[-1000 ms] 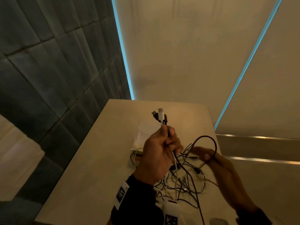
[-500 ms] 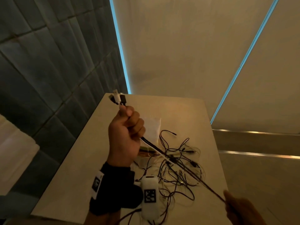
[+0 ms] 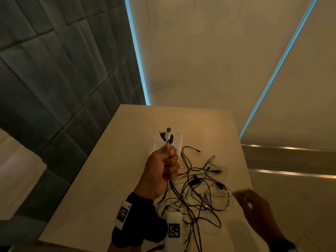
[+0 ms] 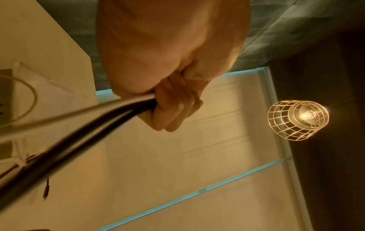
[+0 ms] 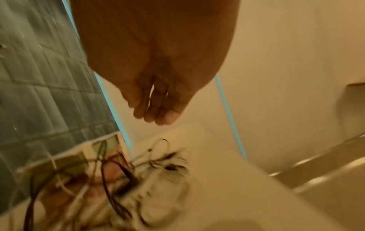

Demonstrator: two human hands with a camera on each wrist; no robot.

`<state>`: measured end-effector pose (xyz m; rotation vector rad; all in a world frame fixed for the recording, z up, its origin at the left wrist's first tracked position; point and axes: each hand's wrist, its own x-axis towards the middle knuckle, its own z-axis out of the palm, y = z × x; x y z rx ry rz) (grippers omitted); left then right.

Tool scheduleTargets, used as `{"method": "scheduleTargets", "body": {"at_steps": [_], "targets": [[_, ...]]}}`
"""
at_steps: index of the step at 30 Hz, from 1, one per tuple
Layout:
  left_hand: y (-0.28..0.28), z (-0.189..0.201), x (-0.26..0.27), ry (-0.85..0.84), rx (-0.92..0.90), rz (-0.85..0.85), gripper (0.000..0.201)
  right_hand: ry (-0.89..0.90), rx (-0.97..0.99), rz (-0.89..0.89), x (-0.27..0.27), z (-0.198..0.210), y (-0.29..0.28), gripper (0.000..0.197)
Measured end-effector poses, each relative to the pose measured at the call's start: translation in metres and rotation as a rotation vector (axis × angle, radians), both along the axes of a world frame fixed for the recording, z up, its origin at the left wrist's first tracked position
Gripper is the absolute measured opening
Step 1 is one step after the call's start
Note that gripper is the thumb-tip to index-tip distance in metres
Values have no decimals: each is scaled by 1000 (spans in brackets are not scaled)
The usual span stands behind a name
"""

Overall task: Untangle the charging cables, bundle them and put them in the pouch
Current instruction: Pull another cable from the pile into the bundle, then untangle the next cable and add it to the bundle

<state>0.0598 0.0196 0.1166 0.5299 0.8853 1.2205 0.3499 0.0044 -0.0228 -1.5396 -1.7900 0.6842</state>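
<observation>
My left hand [image 3: 166,165] is raised over the table as a fist and grips several charging cables [image 4: 82,128] just below their plugs. The USB plugs [image 3: 168,136], one white and the others dark, stick up out of the fist. The rest of the dark and white cables hangs down into a loose tangle [image 3: 201,190] on the table [image 3: 101,170]. A white pouch [image 3: 177,140] lies flat behind the fist, partly hidden by it. My right hand [image 3: 250,205] is blurred over the table's right edge, its fingers [image 5: 156,114] relaxed and holding nothing.
The table is narrow, with a dark tiled wall [image 3: 54,88] close on its left and a drop on its right, where metal rails [image 3: 291,172] run. A wire-cage lamp [image 4: 298,120] hangs overhead. The white wrist camera [image 3: 173,230] sits near the tangle's front end.
Half a second ago both hands stretched a cable taut, left hand far left, right hand low right. The right hand has since let go and the left has swung back to centre.
</observation>
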Motion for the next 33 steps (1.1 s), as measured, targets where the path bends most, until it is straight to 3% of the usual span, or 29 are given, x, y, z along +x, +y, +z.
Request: {"method": "scheduleTargets", "body": {"at_steps": [1, 3, 6, 8, 11, 16, 19, 22, 26, 30, 33], "targets": [[0, 0, -1, 2, -5, 9, 34, 72, 39, 46, -23, 9, 21, 29], [0, -2, -3, -2, -13, 30, 35, 42, 80, 110, -56, -4, 66, 12], [3, -5, -10, -18, -17, 45, 36, -159, -142, 197, -87, -26, 102, 27], [4, -8, -15, -26, -20, 55, 36, -367, -315, 347, -101, -42, 106, 33], [6, -11, -23, -31, -22, 74, 37, -649, -282, 535, -104, -68, 111, 26], [12, -15, -27, -15, -29, 84, 37, -577, -154, 481, -108, -95, 112, 27], [15, -17, -27, 1, -36, 76, 37, -551, -191, 431, -110, -102, 112, 39], [18, -17, -26, -9, -46, 73, 37, -617, -207, 436, -110, -106, 116, 33], [19, -17, -26, 4, -42, 64, 37, -736, -126, 478, -114, -101, 116, 26], [19, -19, -29, 9, -41, 77, 37, -826, -26, 601, -113, -92, 121, 41], [20, -21, -30, 18, -41, 101, 36, -830, -55, 650, -113, -69, 124, 32]]}}
